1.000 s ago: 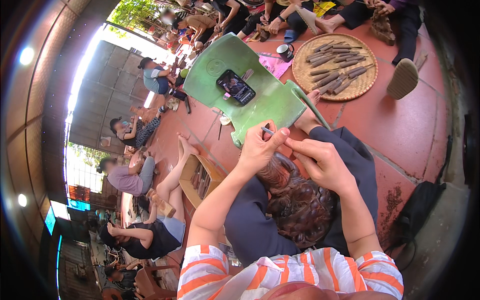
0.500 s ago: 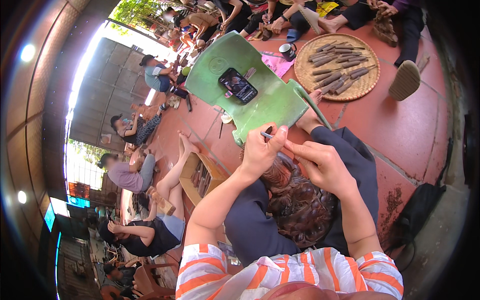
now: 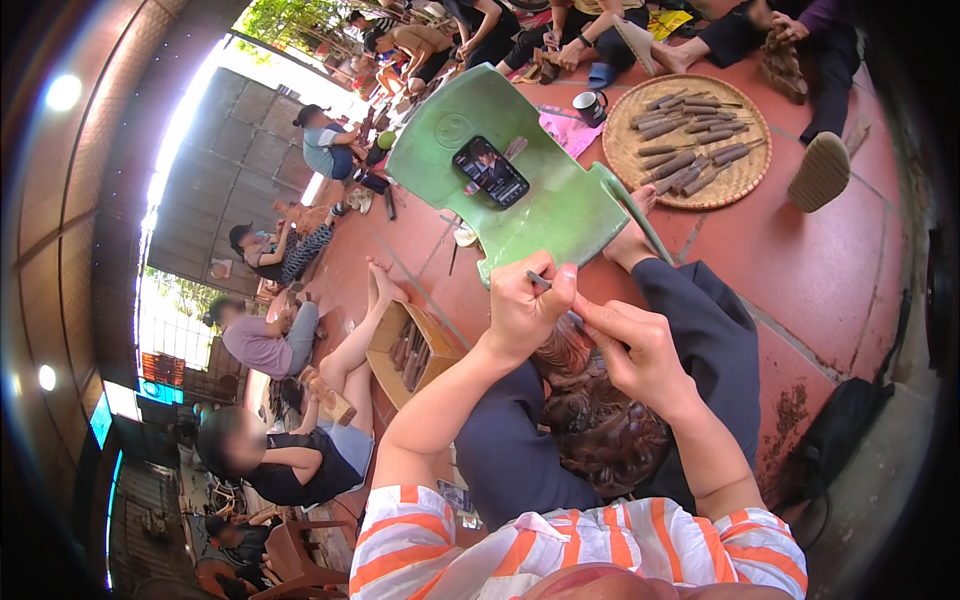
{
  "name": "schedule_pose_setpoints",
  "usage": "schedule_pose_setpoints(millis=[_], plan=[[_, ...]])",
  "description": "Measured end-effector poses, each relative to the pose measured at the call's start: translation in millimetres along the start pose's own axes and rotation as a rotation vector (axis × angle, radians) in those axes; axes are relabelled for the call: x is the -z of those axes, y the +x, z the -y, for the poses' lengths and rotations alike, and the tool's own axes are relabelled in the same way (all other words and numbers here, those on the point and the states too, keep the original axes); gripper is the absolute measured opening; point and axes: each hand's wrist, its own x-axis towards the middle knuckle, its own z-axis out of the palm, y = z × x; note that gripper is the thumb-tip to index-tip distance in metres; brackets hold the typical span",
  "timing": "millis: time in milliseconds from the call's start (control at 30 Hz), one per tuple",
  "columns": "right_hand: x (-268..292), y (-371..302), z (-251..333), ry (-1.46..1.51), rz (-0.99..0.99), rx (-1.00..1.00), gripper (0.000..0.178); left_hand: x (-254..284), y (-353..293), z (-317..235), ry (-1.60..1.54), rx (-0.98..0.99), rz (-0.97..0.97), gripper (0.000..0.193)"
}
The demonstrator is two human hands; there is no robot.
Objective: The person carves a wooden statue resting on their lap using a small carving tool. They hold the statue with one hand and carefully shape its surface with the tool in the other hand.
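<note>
left hand (image 3: 528, 315) curled tight round tool (image 3: 540, 281) just off near edge of chair (image 3: 555, 218), right hand (image 3: 638, 352) half-curled beside it, cannot tell if gripping, carving (image 3: 612, 425) below; tool probably light, stiff, maybe sharp, best held mid-shaft.

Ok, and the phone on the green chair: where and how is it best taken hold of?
Probably by both long edges of the phone, toward the end nearest the left hand, coming from above on the wearer's side. It lies screen up on the green chair, its outline slim and straight-sided, with that end facing the wearer.
</note>
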Motion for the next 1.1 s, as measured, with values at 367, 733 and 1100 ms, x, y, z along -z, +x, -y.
schedule_pose_setpoints(millis=[367,733,1100], plan=[[1,-2,12,0.447,0.104,-0.244,0.034,7,1,-1,0.046,-0.168,0.012,0.047],[11,-7,3,0.895,0.314,-0.525,0.034,12,5,-8,0.000,-0.332,0.099,0.045],[1,-3,-5,0.649,0.153,-0.449,0.036,2,2,-11,0.042,-0.138,0.063,0.042]])
